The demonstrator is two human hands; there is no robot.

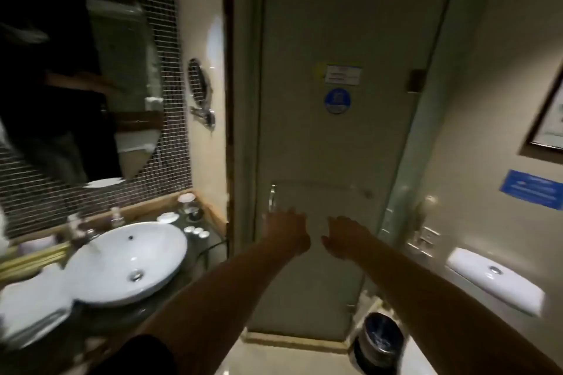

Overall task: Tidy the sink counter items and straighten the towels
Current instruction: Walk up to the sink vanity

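A pale towel [316, 201] hangs from a bar [364, 192] on the glass shower door straight ahead; blur softens its edges. Both my arms reach out to it. My left hand [286, 230] and my right hand [347, 236] lie side by side against the towel's front, fingers spread and pointing up, holding nothing. To the left is the dark sink counter [201, 256] with a white basin [122, 262], a soap dish [168, 217], several small white lids [196, 231] and covered glasses [187, 204]. A white folded towel [30, 310] lies at the counter's near left.
A faucet [82, 231] and a bamboo tray [30, 256] stand behind the basin. A round wall mirror [198, 79] juts out on an arm beside the door frame. At right are the toilet tank [493, 280] and a lined waste bin [380, 341] on the floor.
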